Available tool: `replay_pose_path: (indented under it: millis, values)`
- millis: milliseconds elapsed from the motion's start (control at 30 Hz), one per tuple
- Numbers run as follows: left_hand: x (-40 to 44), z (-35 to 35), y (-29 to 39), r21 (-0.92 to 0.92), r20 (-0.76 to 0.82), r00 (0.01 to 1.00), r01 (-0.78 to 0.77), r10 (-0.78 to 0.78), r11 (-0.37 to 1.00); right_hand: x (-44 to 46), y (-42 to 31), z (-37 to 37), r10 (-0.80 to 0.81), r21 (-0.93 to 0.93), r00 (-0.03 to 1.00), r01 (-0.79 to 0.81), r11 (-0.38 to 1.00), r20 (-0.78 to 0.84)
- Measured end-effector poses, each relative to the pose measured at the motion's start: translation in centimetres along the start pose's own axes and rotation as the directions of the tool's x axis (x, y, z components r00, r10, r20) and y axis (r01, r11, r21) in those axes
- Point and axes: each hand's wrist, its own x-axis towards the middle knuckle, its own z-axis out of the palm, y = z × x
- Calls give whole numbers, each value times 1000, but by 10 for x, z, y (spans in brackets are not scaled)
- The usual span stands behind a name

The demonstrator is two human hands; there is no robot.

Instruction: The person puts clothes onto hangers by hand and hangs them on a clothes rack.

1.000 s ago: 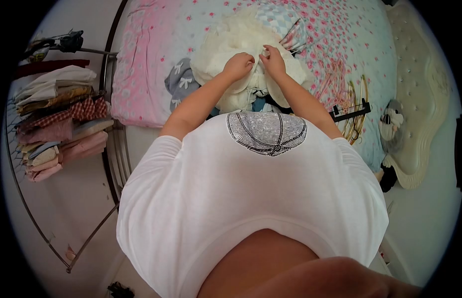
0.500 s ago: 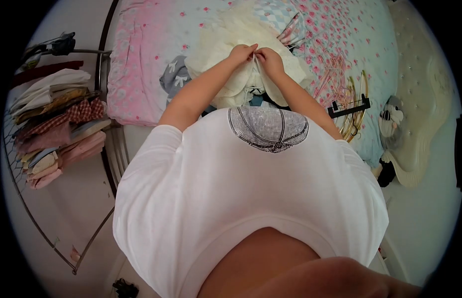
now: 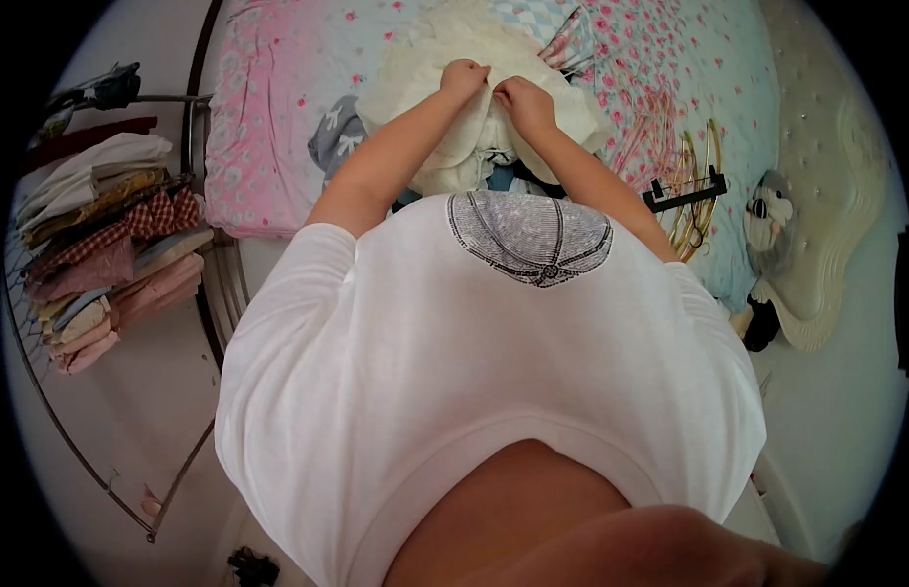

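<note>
A cream-coloured ruffled garment (image 3: 405,83) lies spread on the bed (image 3: 278,127). My left hand (image 3: 465,78) pinches the garment's edge near its middle opening, fingers closed. Just to its right, my right hand (image 3: 526,103) is closed on the other edge of the same opening, with a small gap between the two hands. Dark and blue cloth shows below the garment, partly hidden by my shirt. A grey cloth with white bows (image 3: 337,137) sits beside the garment on the left.
Folded clothes (image 3: 122,235) hang on a metal rack at the left. Right of my right arm lie a black hanger (image 3: 684,193), gold hangers (image 3: 713,157) and pink hangers (image 3: 650,137). A tufted headboard (image 3: 826,186) stands at the far right.
My hands have come slightly apart after being together half a second ago, both still at the garment's opening. The view has shifted a little, so the bed items sit slightly higher and further left.
</note>
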Motion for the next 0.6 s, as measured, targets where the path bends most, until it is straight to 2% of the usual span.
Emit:
replay_pose_path:
  millis: [100,233,333,433,533,600]
  values:
    - [5,-6,-4,-49,-43,999,-3,1,999,-16,-4,-3,-3,-24,998,5,1000,64]
    - [-7,-17,4,31,-56,998,32,-31,999,-50,-10,-3,5,28,992,-8,1000,126]
    - [4,-20,-16,19,-39,998,49,-48,999,-70,-11,-2,14,61,986,-25,998,165]
    - [0,-18,-27,14,-38,999,-12,13,1000,-79,-13,-6,45,89,987,-59,994,153]
    - [-34,-19,-7,-21,98,992,79,-76,997,-84,-13,-6,62,109,992,-74,991,113]
    - [-50,-12,-8,10,297,951,91,-89,996,-84,-15,-5,69,114,994,-78,990,86]
